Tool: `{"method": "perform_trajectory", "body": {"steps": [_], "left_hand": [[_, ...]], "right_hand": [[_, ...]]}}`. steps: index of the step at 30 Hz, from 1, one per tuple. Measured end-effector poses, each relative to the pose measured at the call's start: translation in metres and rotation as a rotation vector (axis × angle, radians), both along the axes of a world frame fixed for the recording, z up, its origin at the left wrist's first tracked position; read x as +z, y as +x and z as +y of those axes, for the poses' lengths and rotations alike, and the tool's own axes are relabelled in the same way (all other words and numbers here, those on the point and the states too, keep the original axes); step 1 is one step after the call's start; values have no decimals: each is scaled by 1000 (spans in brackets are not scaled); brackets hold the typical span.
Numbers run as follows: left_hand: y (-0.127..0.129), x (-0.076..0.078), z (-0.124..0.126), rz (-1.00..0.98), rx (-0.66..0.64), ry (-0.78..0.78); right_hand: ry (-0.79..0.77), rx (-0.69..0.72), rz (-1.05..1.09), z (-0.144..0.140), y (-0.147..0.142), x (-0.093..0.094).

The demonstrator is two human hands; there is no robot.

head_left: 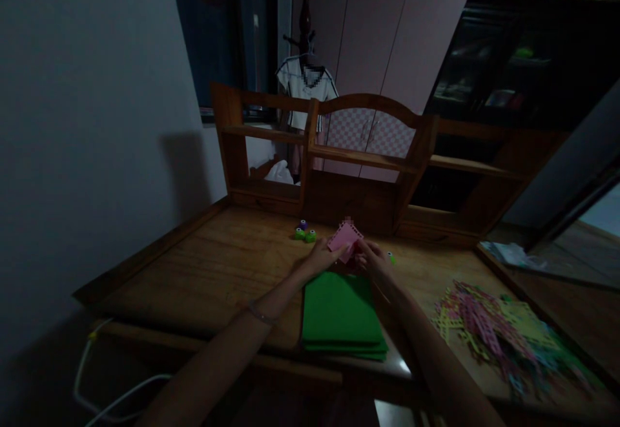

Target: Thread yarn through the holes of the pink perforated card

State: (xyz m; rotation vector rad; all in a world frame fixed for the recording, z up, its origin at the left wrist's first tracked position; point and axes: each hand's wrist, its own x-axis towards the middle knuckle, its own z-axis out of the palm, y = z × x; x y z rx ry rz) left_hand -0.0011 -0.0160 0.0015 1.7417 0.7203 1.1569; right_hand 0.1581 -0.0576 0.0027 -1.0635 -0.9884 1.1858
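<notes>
A small pink sheet with a row of notches or holes along its upper edges is held up above the table. My left hand pinches its lower left side, thumb on top. My right hand is closed at its right corner, the fingers bent around the edge. Something dark reddish shows under the sheet by the right fingers, too dim to make out. Just below my hands lies a stack of green sheets, near the table's front edge.
Small green frog-like pieces and a purple one stand behind my left hand. Another green piece sits beyond my right wrist. Colourful perforated strips are heaped at the right. A wooden shelf borders the table's back.
</notes>
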Motion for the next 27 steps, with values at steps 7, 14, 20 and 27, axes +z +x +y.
{"method": "perform_trajectory", "body": {"steps": [7, 14, 20, 27], "left_hand": [[-1, 2, 2, 92, 90, 104], [-3, -1, 6, 195, 125, 160], [-5, -1, 6, 241, 88, 148], [-7, 2, 4, 244, 43, 119]], "right_hand": [[31, 79, -17, -2, 1, -4], [117, 24, -205, -5, -1, 1], [179, 28, -296, -8, -1, 4], [202, -19, -326, -3, 0, -2]]}}
